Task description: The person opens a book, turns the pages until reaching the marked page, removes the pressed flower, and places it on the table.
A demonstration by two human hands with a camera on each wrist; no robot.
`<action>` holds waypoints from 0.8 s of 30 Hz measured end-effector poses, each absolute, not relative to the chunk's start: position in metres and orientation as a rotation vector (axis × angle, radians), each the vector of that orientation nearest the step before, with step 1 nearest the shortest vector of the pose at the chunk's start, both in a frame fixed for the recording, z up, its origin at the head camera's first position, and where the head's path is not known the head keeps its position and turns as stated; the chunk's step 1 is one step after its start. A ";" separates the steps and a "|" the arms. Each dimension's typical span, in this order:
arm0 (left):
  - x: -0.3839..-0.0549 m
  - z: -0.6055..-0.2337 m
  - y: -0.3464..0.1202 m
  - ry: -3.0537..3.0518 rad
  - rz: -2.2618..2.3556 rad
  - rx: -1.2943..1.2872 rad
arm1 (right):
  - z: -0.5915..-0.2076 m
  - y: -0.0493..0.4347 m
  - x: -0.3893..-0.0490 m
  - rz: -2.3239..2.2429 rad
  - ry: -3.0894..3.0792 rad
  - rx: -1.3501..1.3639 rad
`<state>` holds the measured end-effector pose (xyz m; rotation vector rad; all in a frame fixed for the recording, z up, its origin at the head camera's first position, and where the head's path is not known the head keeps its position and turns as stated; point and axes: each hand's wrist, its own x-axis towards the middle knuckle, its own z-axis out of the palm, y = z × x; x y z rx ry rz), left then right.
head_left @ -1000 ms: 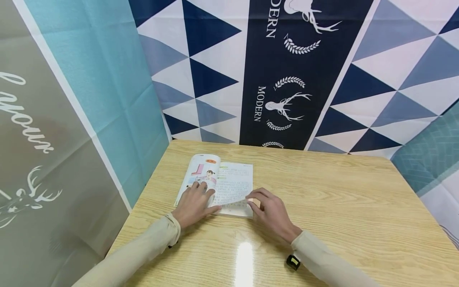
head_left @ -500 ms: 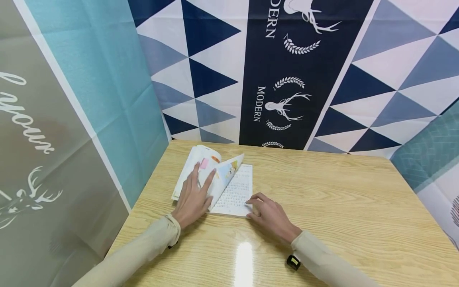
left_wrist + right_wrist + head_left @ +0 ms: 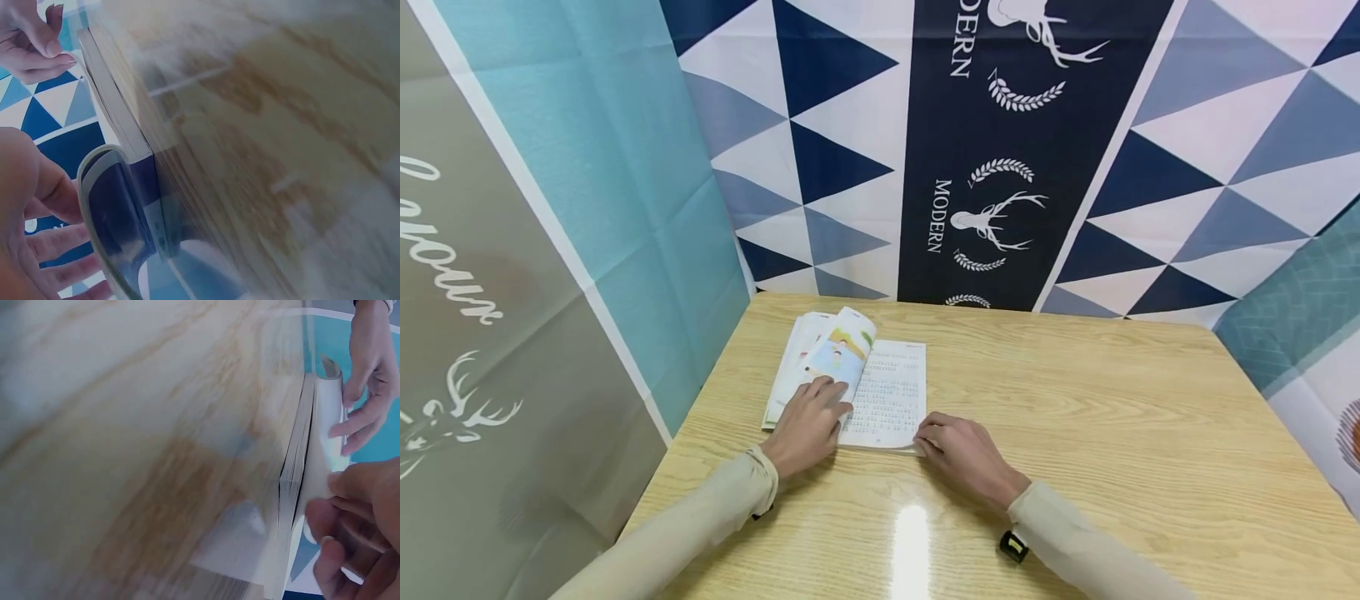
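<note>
An open book (image 3: 891,387) lies on the wooden table, with coloured pictures on its left page (image 3: 838,354) and rows of small print on the right. My left hand (image 3: 808,421) rests on the left page, fingers over its lower part; that page bows up near the spine. In the left wrist view, the curled pages (image 3: 115,212) arch beside this hand's fingers. At the lower right corner of the book, my right hand (image 3: 962,454) pinches the page corner between thumb and fingers. The right wrist view shows the page (image 3: 320,459) lifted slightly off the stack at those fingertips.
The wooden table (image 3: 1075,400) extends to the right of the book. Patterned cloth (image 3: 850,167) hangs behind it, and a teal and grey cloth (image 3: 595,167) along the left. A small black device (image 3: 1013,547) sits by the right sleeve.
A page has turned over from right to left, and my left hand has pressed it down. My right hand, loose at the book's edge half a second ago, now pinches the lower right page corner.
</note>
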<state>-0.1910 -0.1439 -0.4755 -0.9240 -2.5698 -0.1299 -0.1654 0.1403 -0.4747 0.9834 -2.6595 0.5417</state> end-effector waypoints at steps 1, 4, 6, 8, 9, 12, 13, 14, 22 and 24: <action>-0.191 -0.476 -0.144 -2.569 -0.139 -0.915 | -0.475 0.140 -0.166 0.532 -2.634 0.992; -0.191 -0.476 -0.144 -2.560 -0.166 -0.900 | -0.475 0.139 -0.167 0.516 -2.585 1.002; -0.191 -0.476 -0.143 -2.548 -0.167 -0.895 | -0.476 0.139 -0.167 0.511 -2.563 1.005; -0.190 -0.476 -0.143 -2.544 -0.169 -0.891 | -0.477 0.139 -0.167 0.515 -2.548 1.002; -0.190 -0.476 -0.143 -2.549 -0.163 -0.890 | -0.477 0.138 -0.168 0.524 -2.540 0.999; -0.188 -0.478 -0.143 -2.578 -0.137 -0.889 | -0.477 0.138 -0.168 0.578 -2.538 0.974; -0.188 -0.478 -0.143 -2.590 -0.127 -0.889 | -0.477 0.138 -0.168 0.601 -2.543 0.959; -0.188 -0.479 -0.143 -2.598 -0.119 -0.890 | -0.476 0.138 -0.168 0.629 -2.548 0.945; -0.189 -0.480 -0.144 -2.587 -0.090 -0.882 | -0.474 0.139 -0.168 0.758 -2.578 0.864; -0.189 -0.480 -0.144 -2.577 -0.082 -0.876 | -0.474 0.138 -0.168 0.776 -2.564 0.858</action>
